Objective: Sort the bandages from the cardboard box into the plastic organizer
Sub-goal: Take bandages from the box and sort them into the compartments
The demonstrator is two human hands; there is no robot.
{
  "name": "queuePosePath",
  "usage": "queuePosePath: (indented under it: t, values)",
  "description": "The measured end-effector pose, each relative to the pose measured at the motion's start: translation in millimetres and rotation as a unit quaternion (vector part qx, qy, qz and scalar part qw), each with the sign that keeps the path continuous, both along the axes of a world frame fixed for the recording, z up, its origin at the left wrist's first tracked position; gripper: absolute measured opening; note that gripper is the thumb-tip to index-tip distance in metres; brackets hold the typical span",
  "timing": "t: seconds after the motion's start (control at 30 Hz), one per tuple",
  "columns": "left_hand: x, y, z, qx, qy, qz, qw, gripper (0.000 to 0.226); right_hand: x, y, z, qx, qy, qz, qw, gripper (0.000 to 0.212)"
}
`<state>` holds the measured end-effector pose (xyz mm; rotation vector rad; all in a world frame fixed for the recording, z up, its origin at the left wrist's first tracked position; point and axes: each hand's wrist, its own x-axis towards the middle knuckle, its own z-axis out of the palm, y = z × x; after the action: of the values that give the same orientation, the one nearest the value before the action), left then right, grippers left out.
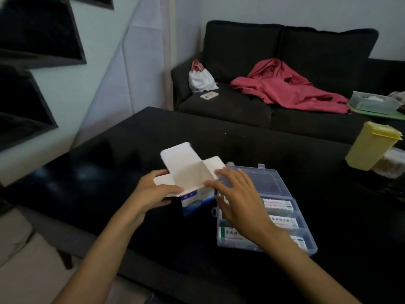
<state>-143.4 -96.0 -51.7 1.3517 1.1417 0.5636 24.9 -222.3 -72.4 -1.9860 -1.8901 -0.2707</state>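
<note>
the right hand (238, 200) is hovering with straight, spread fingers and is hiding the near left part of the clear plastic organizer (285, 194), so some of the bandages (278, 204) are covered. the writing on them is too blurry to read. the left hand (153, 191) is gripping the cardboard box (195, 198) by its left side, and what is inside cannot be seen. the box is standing on the black table (219, 139), just left of the organizer, with its flaps open and pointing up and away. the bandages are lying with their long sides running left to right.
</note>
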Motion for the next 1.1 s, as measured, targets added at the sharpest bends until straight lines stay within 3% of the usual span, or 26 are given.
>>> queuePosePath:
  t: [0.1, 0.17, 0.23, 0.33, 0.43, 0.57, 0.73, 0.83, 0.97, 1.1]
  values:
    - [1, -8, -3, 0.116, -0.037, -0.018, 0.992, 0.053, 3, -11, -6, 0.092, 0.005, 0.014, 0.996, 0.020]
    - [3, -15, -3, 0.205, -0.052, -0.010, 0.977, 0.053, 2, -15, -10, 0.103, -0.006, 0.018, 0.994, 0.024]
    - [3, -19, -2, 0.237, -0.061, -0.002, 0.970, 0.054, 3, -14, -12, 0.108, -0.010, 0.017, 0.994, 0.025]
    - [1, -17, -9, 0.226, -0.021, -0.010, 0.974, 0.047, 1, -11, -18, 0.065, -0.028, 0.029, 0.997, 0.027]
    - [-2, -13, -15, 0.211, -0.040, -0.004, 0.977, 0.025, -3, -10, -23, 0.024, -0.049, 0.030, 0.998, 0.025]
    - [-2, -8, -17, 0.234, -0.025, -0.006, 0.972, 0.027, -6, -8, -19, 0.028, -0.020, 0.016, 0.999, 0.014]
    - [-2, -7, -16, 0.261, -0.022, -0.008, 0.965, 0.023, -18, -7, -4, 0.016, 0.003, 0.029, 0.999, 0.021]
    - [-3, -7, -15, 0.236, -0.026, -0.017, 0.971, 0.015, -32, 6, 8, -0.062, 0.054, 0.046, 0.996, 0.034]
    - [-3, -5, -13, 0.198, -0.030, -0.014, 0.980, 0.014, -42, 39, 16, -0.257, 0.123, 0.026, 0.958, 0.039]
    - [-2, -4, -14, 0.198, -0.031, -0.020, 0.980, 0.011, -41, 71, 6, -0.353, 0.095, -0.025, 0.930, 0.052]
